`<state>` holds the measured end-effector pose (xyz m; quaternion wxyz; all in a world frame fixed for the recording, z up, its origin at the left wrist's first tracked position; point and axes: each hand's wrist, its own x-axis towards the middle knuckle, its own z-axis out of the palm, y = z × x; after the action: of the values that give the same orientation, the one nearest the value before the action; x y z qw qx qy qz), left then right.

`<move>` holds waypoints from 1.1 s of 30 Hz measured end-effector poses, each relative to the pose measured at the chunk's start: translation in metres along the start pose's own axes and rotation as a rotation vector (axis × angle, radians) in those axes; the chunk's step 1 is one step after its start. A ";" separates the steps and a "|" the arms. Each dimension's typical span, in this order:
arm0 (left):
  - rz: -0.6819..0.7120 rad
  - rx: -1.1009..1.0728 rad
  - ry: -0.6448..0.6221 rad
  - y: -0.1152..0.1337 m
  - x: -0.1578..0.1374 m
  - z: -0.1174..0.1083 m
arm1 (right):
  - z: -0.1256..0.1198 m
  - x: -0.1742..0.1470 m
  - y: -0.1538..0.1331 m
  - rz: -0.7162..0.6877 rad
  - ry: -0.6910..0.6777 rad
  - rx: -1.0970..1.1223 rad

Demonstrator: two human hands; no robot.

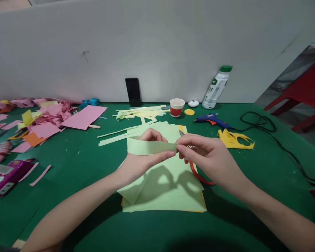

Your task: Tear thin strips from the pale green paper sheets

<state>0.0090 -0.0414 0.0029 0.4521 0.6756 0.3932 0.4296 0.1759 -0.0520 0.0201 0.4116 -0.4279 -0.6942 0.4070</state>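
A light green paper strip (149, 147), bent round into a loop, is held up over a stack of green paper sheets (162, 199). My left hand (144, 159) is closed on it, thumb along its lower edge and fingers behind. At the strip's right end, my right hand (199, 148) pinches it between thumb and forefinger. Scissors with red handles (199, 176) lie on the stack beneath my right hand, partly covered by it. More cut green strips (115, 140) lie just behind and left of the stack.
Pink paper scraps (57, 119) and a purple device (10, 178) lie at left. Behind stand a phone (133, 91), a paper cup (176, 107) and a leaning bottle (216, 89). At right are a blue glue gun (212, 120), its black cord and yellow paper (229, 139).
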 end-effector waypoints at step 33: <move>-0.046 0.315 -0.240 -0.013 0.005 0.010 | -0.003 0.031 0.029 0.394 -0.133 0.536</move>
<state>0.0184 -0.0363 -0.0106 0.3940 0.7753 0.4141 0.2688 0.1770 -0.0133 0.0012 0.3768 -0.4030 -0.4915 0.6738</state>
